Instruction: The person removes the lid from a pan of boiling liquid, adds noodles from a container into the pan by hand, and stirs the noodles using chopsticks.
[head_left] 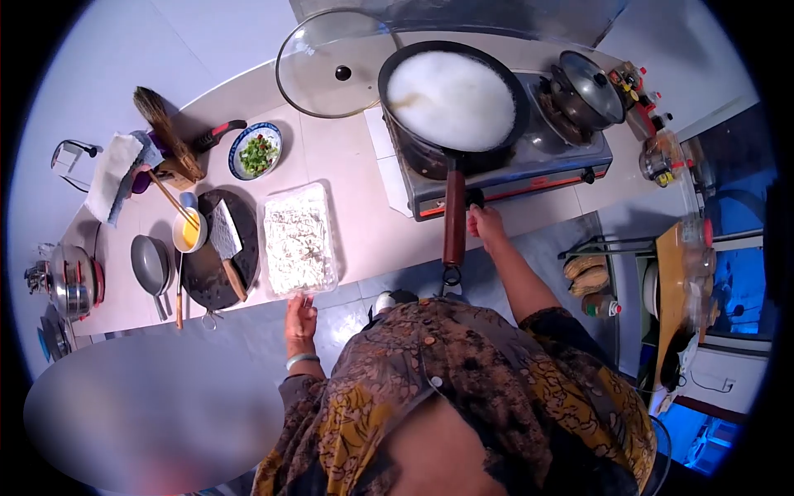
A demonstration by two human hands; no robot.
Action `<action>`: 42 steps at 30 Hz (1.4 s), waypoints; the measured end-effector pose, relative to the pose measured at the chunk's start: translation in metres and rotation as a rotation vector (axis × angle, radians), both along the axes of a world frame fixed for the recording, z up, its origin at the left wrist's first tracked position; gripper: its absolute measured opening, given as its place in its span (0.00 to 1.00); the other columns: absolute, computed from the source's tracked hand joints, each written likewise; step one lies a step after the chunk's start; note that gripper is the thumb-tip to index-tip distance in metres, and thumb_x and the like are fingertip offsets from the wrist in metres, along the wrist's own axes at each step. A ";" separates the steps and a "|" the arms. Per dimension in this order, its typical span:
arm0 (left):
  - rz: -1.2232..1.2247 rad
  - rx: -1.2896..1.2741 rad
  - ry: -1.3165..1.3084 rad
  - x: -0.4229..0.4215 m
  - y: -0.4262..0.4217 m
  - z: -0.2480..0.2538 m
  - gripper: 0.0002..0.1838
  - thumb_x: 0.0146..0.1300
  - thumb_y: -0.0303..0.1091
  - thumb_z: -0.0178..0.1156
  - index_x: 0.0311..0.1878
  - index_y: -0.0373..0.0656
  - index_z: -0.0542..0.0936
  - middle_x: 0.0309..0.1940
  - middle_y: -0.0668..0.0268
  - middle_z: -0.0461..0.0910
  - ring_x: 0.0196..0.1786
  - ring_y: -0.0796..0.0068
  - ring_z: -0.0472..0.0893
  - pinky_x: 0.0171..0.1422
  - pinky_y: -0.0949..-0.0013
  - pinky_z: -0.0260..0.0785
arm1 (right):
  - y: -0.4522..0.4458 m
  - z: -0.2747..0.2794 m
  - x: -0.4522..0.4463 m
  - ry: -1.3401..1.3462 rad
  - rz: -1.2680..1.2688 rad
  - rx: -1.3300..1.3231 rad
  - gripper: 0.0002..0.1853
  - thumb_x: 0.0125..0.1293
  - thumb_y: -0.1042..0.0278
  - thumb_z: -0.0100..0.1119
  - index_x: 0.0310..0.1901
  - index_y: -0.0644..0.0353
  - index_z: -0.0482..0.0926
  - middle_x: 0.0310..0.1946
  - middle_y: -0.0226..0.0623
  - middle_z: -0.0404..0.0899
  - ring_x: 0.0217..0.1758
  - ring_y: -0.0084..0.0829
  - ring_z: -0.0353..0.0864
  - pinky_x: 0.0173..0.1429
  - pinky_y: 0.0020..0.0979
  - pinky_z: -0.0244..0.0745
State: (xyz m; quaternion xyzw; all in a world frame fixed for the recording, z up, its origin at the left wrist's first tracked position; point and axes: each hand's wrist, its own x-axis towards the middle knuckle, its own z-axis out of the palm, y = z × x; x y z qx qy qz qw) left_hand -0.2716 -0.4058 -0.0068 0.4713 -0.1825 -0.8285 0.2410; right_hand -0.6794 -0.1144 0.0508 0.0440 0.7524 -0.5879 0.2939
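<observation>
My right hand (486, 225) is closed at the control knob (475, 197) on the front of the gas stove, just beside the pan's handle. On the burner stands a frying pan (452, 99) full of white foam, its brown wooden handle (455, 215) pointing towards me. My left hand (300, 321) is at the near edge of a clear plastic tray (328, 248), its fingers loosely bent and holding nothing that I can see. Pale, whitish food pieces (295, 238) fill the tray. A glass lid (331, 62) leans behind the counter, left of the pan.
Left of the tray, a cleaver (226, 236) lies on a dark round board (203, 277). Nearby are a bowl of yellow liquid (190, 231) with chopsticks, a small grey pan (150, 263) and a bowl of chopped greens (257, 153). A lidded pot (585, 91) occupies the right burner.
</observation>
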 end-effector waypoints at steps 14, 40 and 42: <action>0.038 0.033 0.115 -0.009 0.003 -0.002 0.07 0.59 0.32 0.62 0.37 0.47 0.73 0.32 0.71 0.75 0.39 0.72 0.77 0.24 0.76 0.61 | 0.045 -0.020 0.024 -0.138 0.035 -0.080 0.13 0.64 0.55 0.50 0.40 0.56 0.74 0.26 0.34 0.75 0.23 0.27 0.74 0.26 0.28 0.69; 0.011 -0.285 0.293 -0.025 0.014 0.123 0.22 0.55 0.32 0.61 0.54 0.42 0.72 0.47 0.67 0.77 0.51 0.73 0.75 0.56 0.67 0.64 | 0.109 0.006 0.074 -0.222 0.111 0.172 0.09 0.64 0.63 0.54 0.36 0.59 0.73 0.24 0.34 0.76 0.23 0.26 0.76 0.27 0.26 0.71; 0.022 -0.334 0.328 -0.028 0.008 0.142 0.25 0.55 0.31 0.61 0.57 0.41 0.70 0.51 0.67 0.76 0.53 0.71 0.74 0.59 0.65 0.63 | 0.122 0.009 0.074 -0.229 0.067 0.165 0.09 0.64 0.62 0.54 0.38 0.59 0.73 0.24 0.34 0.76 0.24 0.26 0.76 0.27 0.27 0.71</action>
